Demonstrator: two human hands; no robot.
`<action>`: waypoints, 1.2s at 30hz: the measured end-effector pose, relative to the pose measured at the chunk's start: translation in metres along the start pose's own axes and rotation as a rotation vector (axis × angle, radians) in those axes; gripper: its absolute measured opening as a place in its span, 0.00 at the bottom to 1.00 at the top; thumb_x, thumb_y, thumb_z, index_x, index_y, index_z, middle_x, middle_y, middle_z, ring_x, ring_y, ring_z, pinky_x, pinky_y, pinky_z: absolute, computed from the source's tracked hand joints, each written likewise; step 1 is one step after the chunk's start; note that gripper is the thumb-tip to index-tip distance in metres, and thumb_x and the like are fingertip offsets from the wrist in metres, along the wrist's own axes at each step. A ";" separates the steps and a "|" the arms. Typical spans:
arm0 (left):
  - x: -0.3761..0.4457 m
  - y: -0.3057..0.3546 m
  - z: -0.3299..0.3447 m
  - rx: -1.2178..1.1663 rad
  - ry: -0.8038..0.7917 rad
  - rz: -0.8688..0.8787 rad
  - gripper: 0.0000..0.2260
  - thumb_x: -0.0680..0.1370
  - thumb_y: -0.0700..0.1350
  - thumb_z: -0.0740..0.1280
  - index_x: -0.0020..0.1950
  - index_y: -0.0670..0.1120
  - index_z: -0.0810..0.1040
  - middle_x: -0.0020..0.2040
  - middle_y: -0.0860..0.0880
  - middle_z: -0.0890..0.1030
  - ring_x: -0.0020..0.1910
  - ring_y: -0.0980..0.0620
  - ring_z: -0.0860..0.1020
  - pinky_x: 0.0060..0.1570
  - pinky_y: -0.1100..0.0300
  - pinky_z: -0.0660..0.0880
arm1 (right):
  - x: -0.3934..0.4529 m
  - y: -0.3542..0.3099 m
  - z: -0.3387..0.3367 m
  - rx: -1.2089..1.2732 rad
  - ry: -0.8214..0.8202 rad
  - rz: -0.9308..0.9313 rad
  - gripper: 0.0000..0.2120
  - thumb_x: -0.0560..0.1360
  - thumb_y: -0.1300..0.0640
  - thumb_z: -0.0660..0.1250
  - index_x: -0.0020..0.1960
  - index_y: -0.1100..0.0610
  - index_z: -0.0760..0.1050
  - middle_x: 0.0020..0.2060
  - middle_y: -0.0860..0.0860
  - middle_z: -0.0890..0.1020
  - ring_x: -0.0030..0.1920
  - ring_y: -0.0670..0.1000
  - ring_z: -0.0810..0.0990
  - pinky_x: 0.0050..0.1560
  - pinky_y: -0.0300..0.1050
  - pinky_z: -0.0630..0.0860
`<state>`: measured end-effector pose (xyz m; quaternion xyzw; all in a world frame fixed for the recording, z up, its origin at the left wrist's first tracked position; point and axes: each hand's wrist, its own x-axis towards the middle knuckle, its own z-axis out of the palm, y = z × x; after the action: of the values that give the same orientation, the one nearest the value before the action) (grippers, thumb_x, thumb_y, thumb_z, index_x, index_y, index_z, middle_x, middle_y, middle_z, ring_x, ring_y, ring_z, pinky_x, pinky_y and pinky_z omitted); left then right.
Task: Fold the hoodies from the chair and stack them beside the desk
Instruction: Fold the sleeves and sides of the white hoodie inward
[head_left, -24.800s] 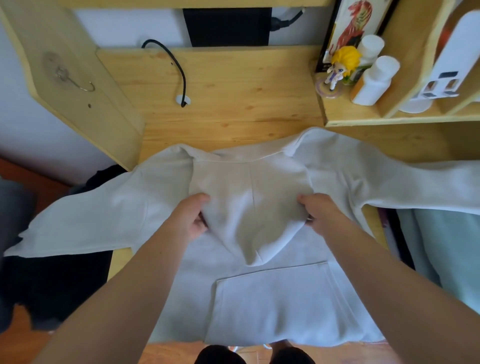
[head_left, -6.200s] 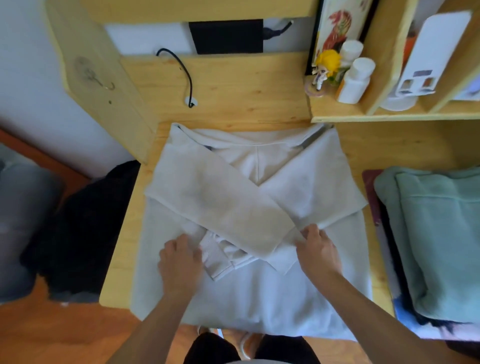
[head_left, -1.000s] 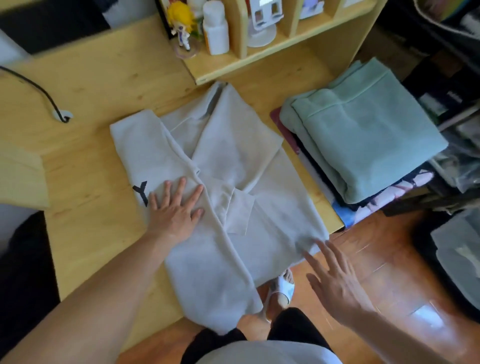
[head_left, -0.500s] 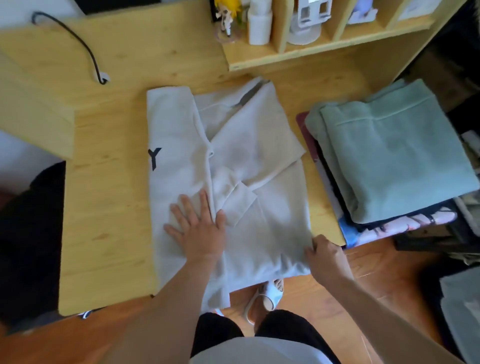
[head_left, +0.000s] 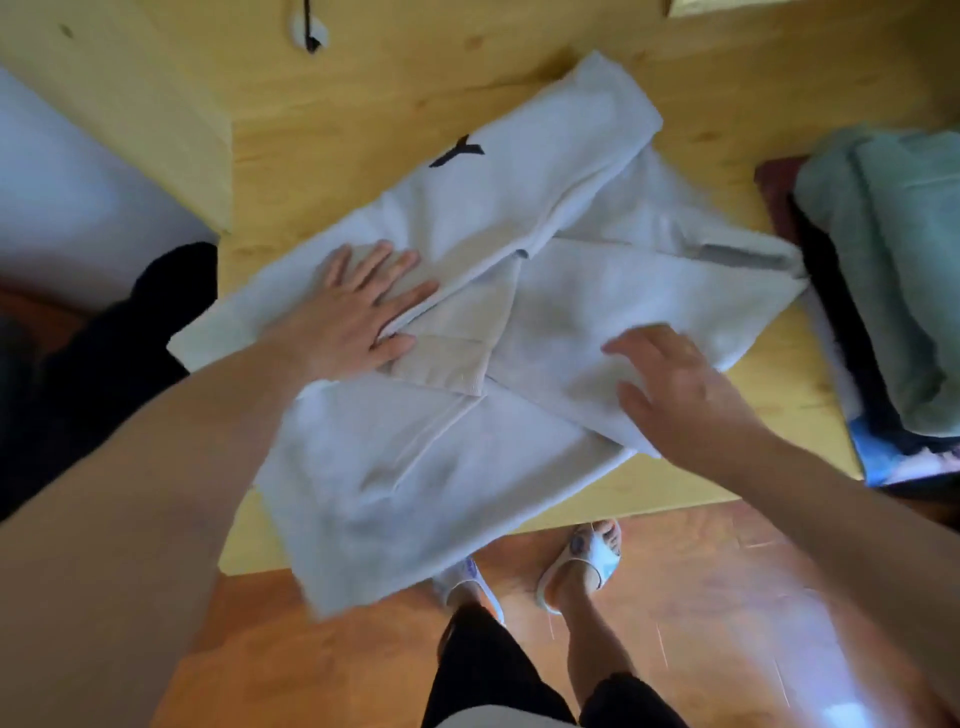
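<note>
Pale grey cotton hoodie (head_left: 467, 332), part-folded, lies on the light wooden desk (head_left: 332, 130).
Left hand (head_left: 358, 312) presses flat on it, fingers straight; right hand (head_left: 670, 384), blurred, hovers spread beside, grasping nothing. Mint-green folded hoodie (head_left: 893, 270) stacked rightward.

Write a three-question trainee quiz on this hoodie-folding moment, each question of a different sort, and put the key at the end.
1. True or false: the left hand lies flat, fingers spread, on the pale grey fleece hoodie.
2. Multiple choice: where is the folded mint-green garment? A) under the hoodie B) off the right end of the light wooden desk, on a stack C) on the floor by the white slippers.
3. Fill in: the black mark printed on the hoodie looks like the letter ___.

Key: 1 true; 2 B; 3 Y. The right hand is blurred, fingers open over the hoodie; contact is unclear.
</note>
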<state>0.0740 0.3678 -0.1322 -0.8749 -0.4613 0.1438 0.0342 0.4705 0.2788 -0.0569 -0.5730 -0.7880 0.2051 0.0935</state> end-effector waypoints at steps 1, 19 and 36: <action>0.007 -0.014 -0.001 0.014 -0.010 0.037 0.31 0.80 0.67 0.40 0.80 0.60 0.33 0.84 0.48 0.44 0.83 0.41 0.44 0.78 0.36 0.48 | 0.015 0.004 0.005 -0.107 -0.039 -0.041 0.22 0.76 0.54 0.65 0.70 0.53 0.72 0.69 0.55 0.71 0.67 0.61 0.70 0.66 0.56 0.72; -0.281 0.200 -0.014 -0.414 -0.133 -0.742 0.28 0.80 0.52 0.65 0.80 0.53 0.65 0.80 0.44 0.63 0.81 0.39 0.56 0.76 0.32 0.53 | -0.081 -0.033 0.050 -0.486 -0.440 0.167 0.54 0.65 0.18 0.33 0.80 0.47 0.58 0.79 0.57 0.60 0.73 0.69 0.63 0.57 0.67 0.76; -0.182 0.236 -0.025 -0.379 -0.170 -0.284 0.37 0.81 0.55 0.60 0.83 0.58 0.40 0.83 0.46 0.37 0.80 0.38 0.32 0.75 0.30 0.40 | -0.103 0.003 0.025 -0.556 -0.314 -0.110 0.51 0.61 0.37 0.80 0.77 0.56 0.65 0.68 0.61 0.70 0.67 0.64 0.69 0.65 0.61 0.73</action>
<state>0.1724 0.0860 -0.1132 -0.7769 -0.5996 0.1215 -0.1492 0.4968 0.1776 -0.0717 -0.4947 -0.8483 0.0624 -0.1783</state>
